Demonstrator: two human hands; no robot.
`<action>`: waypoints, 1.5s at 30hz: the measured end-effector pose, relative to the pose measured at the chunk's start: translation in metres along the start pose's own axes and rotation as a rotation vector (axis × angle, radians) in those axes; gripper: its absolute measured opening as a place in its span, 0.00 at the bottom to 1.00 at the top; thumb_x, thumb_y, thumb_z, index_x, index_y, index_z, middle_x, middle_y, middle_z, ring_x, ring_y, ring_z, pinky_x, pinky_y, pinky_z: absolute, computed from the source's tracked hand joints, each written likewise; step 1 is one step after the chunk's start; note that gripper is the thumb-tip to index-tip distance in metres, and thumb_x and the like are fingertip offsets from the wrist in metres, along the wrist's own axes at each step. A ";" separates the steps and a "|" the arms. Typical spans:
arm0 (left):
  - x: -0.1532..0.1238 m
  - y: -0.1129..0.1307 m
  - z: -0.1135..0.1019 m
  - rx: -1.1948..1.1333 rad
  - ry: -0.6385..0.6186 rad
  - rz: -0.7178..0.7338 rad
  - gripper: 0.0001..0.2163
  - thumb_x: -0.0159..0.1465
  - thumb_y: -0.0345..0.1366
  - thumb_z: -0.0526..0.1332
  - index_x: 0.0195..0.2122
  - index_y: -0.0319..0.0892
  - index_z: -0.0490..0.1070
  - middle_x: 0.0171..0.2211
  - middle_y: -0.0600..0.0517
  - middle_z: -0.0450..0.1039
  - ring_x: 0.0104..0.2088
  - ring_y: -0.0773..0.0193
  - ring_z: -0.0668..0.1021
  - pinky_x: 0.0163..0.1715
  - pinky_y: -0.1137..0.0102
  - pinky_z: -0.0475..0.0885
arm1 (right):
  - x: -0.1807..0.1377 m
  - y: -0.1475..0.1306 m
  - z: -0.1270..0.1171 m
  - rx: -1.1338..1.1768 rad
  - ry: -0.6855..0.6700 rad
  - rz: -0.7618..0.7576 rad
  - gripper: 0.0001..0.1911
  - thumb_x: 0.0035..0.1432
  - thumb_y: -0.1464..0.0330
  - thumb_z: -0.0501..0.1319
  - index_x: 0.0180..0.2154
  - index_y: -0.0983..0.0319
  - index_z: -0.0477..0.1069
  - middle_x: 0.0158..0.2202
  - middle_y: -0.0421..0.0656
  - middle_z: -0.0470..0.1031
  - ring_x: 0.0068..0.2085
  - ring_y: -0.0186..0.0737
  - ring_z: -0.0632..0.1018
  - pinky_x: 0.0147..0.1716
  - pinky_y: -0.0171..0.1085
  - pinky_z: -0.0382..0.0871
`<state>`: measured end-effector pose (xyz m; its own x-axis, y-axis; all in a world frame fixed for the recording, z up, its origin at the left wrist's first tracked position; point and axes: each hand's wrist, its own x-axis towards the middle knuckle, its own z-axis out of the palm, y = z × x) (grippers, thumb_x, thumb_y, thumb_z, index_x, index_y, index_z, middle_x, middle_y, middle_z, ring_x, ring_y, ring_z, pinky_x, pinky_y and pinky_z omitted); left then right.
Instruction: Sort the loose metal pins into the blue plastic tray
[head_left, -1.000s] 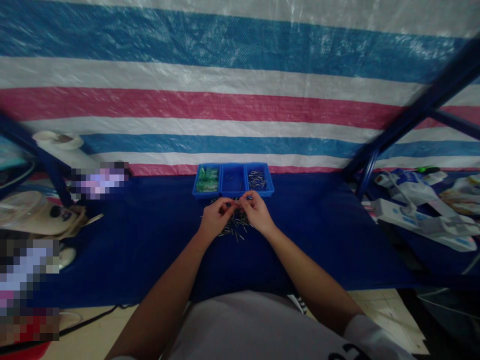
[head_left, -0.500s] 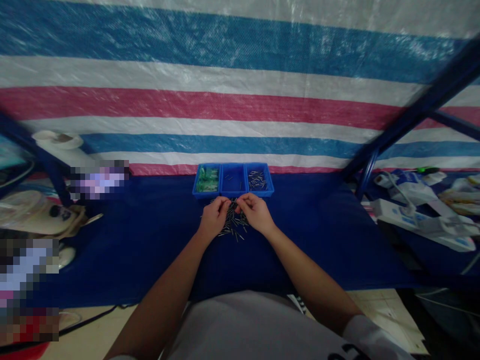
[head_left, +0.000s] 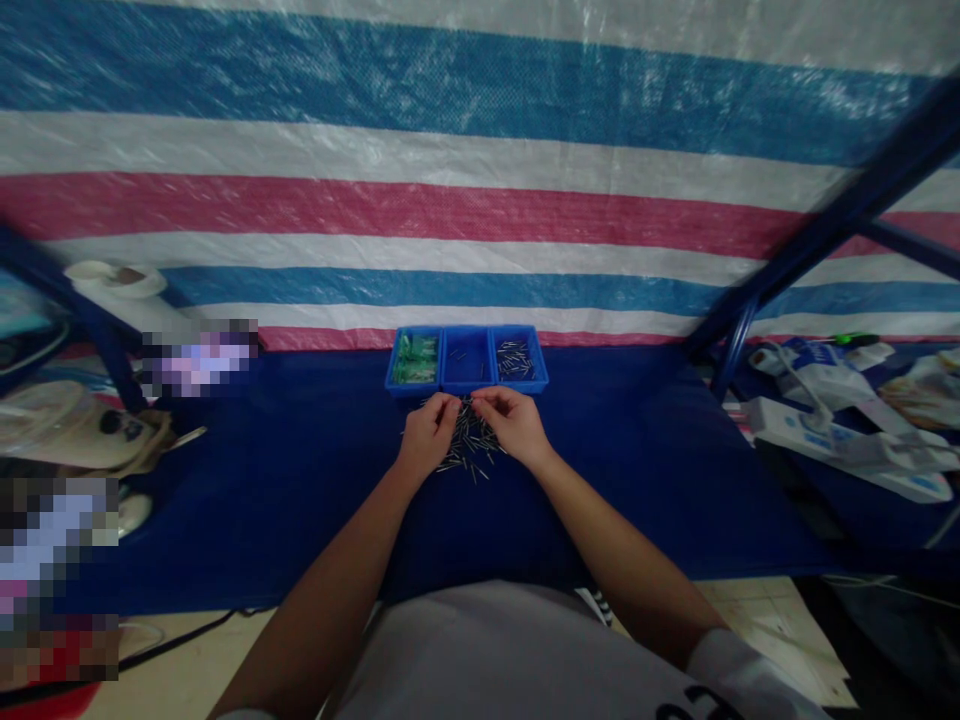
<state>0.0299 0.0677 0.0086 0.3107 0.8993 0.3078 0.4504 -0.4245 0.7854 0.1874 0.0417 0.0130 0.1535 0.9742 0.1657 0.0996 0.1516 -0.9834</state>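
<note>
- Metal-looking slender pieces point(head_left: 471, 443) lie in a loose, crisscrossed heap on the dark blue tabletop point(head_left: 615, 450), between and partly under the two hands, just near of the blue three-part tray point(head_left: 466, 388).
- The person's left hand point(head_left: 429, 430) is at the heap's left, thumb and fingers drawn close together; the right hand point(head_left: 516, 425) mirrors it at the right, its fingers narrow too. Whether either pinches a piece is too small to make out.
- More slender pieces point(head_left: 514, 360) fill part of the tray's right compartment, a few lie in the middle one, and green packets point(head_left: 416, 358) sit in the left.
- Each piece is probably light, stiff and rather slick, hardly fragile, and prone to roll or snag on its neighbours; a fingertip pinch around mid-shaft should suit it best.
- No brand can be read: the dark marking point(head_left: 705, 703) on the grey shirt point(head_left: 480, 650) is cut off by the near edge, and print on the blue-and-white package point(head_left: 814, 370) at far right is blurred.
</note>
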 end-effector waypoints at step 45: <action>0.000 -0.003 0.001 0.010 0.028 0.003 0.09 0.66 0.40 0.52 0.40 0.42 0.67 0.19 0.59 0.65 0.19 0.70 0.69 0.24 0.75 0.62 | -0.001 -0.004 -0.002 -0.035 0.042 -0.007 0.11 0.52 0.63 0.63 0.35 0.62 0.77 0.31 0.44 0.79 0.30 0.38 0.77 0.34 0.37 0.71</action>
<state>0.0300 0.0687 0.0057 0.2882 0.9006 0.3252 0.4580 -0.4279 0.7792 0.1886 0.0399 0.0168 0.1935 0.9651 0.1766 0.1354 0.1520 -0.9791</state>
